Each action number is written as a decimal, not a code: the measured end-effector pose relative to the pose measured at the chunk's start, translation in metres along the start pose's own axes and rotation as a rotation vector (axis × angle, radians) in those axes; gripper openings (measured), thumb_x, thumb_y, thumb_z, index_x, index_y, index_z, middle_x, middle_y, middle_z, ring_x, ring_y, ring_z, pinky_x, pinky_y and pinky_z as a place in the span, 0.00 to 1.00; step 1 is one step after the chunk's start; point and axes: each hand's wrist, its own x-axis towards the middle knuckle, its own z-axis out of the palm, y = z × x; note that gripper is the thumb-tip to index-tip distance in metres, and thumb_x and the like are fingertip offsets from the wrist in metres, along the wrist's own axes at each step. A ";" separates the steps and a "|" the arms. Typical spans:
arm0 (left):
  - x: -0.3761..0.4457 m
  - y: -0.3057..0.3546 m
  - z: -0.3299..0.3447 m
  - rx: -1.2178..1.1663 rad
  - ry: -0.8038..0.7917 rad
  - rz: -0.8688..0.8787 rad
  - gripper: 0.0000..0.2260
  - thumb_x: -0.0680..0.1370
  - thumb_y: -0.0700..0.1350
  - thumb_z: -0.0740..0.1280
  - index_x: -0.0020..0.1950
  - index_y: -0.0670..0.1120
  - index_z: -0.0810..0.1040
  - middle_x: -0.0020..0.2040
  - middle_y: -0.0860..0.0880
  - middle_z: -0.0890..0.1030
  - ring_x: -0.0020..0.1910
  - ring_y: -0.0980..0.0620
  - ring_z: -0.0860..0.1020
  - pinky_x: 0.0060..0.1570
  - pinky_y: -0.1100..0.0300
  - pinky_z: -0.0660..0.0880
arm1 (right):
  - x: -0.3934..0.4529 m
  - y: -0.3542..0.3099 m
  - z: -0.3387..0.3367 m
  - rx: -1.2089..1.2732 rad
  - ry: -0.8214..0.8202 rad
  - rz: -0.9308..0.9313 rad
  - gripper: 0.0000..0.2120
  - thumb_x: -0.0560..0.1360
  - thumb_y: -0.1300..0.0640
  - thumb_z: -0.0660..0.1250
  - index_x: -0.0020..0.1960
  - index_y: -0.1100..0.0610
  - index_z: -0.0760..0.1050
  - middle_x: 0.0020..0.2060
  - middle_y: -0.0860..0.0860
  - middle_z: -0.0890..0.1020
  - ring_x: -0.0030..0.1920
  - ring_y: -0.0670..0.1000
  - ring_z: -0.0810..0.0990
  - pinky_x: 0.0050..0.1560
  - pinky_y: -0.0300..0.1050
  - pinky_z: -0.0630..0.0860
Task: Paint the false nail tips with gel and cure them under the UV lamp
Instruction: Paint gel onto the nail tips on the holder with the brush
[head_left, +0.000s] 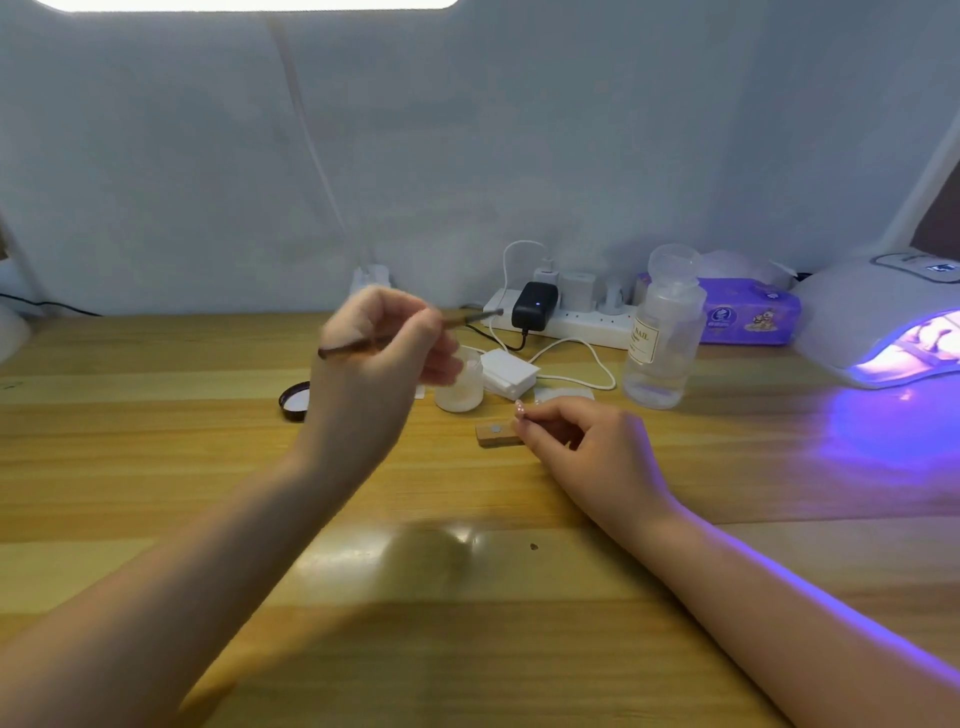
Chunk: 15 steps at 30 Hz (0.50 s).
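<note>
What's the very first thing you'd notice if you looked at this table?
The glowing purple UV lamp at the far right of the table, spilling violet light over the wood. Next, the two hands in the middle: the left hand holds up a thin brush, while the right hand pinches a small pink nail tip beside a little wooden block.

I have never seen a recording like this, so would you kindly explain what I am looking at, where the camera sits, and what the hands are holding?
There is no machine here: a person wears a camera on the head, looking down at their own two hands over a wooden table. The left hand, blurred, grips a thin brush. The right hand pinches a small pink false nail tip above a little wooden block. Behind them stand a small white jar, its dark lid, a clear bottle and a power strip. At the far right a UV lamp glows purple.
</note>
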 end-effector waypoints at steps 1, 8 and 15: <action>-0.011 -0.004 -0.001 -0.028 -0.017 -0.006 0.03 0.76 0.41 0.65 0.44 0.44 0.78 0.36 0.46 0.83 0.34 0.46 0.83 0.36 0.57 0.80 | 0.000 0.000 0.000 0.016 0.010 0.002 0.04 0.73 0.57 0.72 0.47 0.53 0.83 0.34 0.41 0.81 0.36 0.35 0.77 0.38 0.27 0.70; -0.052 -0.028 -0.003 0.120 -0.244 0.131 0.12 0.77 0.47 0.61 0.53 0.44 0.80 0.44 0.47 0.83 0.44 0.49 0.83 0.45 0.55 0.81 | 0.001 0.003 -0.001 0.108 0.055 0.016 0.03 0.72 0.56 0.73 0.46 0.53 0.83 0.37 0.48 0.84 0.40 0.46 0.82 0.43 0.43 0.79; -0.056 -0.027 0.000 0.155 -0.227 0.216 0.10 0.79 0.46 0.60 0.54 0.47 0.79 0.45 0.53 0.83 0.45 0.55 0.83 0.45 0.67 0.77 | 0.002 0.000 -0.005 0.111 0.130 -0.070 0.05 0.72 0.59 0.72 0.47 0.51 0.82 0.34 0.45 0.83 0.35 0.45 0.79 0.38 0.40 0.77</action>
